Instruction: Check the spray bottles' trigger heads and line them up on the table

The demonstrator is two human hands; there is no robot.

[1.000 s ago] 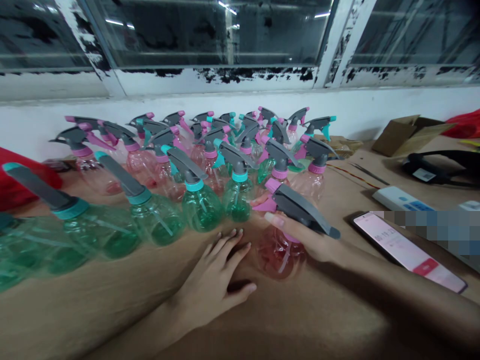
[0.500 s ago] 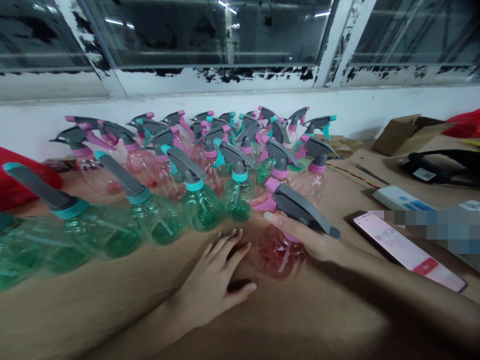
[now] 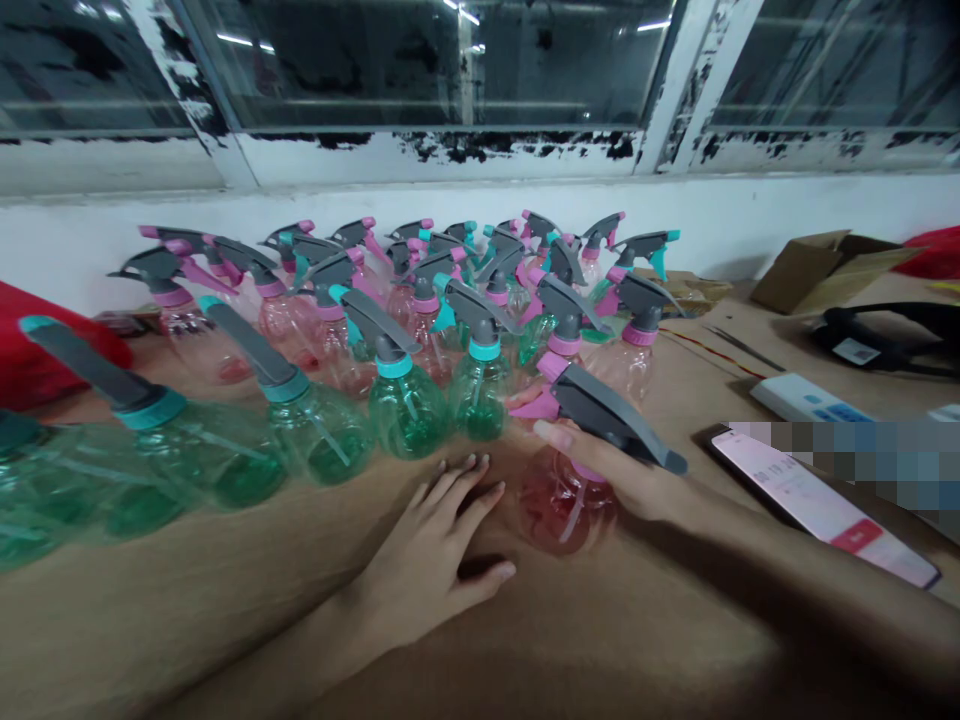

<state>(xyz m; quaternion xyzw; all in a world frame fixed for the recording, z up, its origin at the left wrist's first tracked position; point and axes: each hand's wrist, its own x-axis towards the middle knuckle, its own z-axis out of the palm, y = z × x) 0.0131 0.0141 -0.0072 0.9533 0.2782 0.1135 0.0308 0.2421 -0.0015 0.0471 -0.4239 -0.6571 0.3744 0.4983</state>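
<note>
mostly below right hand (image 3: 626, 472) (gripped high): pink bottle (image 3: 553, 512)

Free brown tabletop (image 3: 570, 640) lies between both forearms (image 3: 322, 640) — ahead, a pink plastic spray bottle with a grey head (image 3: 559, 505), gripped by the right hand (image 3: 634, 482), blocks the way. Left of it, translucent green plastic bottles (image 3: 409, 412) in a row bar the far side.

Spray bottle (image 3: 553, 510): clock centre, in right hand (image 3: 630, 470), on table (image 3: 112, 620)
Left hand (image 3: 431, 555): nine o'clock
Other bottles (image 3: 409, 412): ten to twelve o'clock
Phone (image 3: 810, 500): three o'clock
Box (image 3: 802, 275): two o'clock, behind headset (image 3: 855, 345)
</note>
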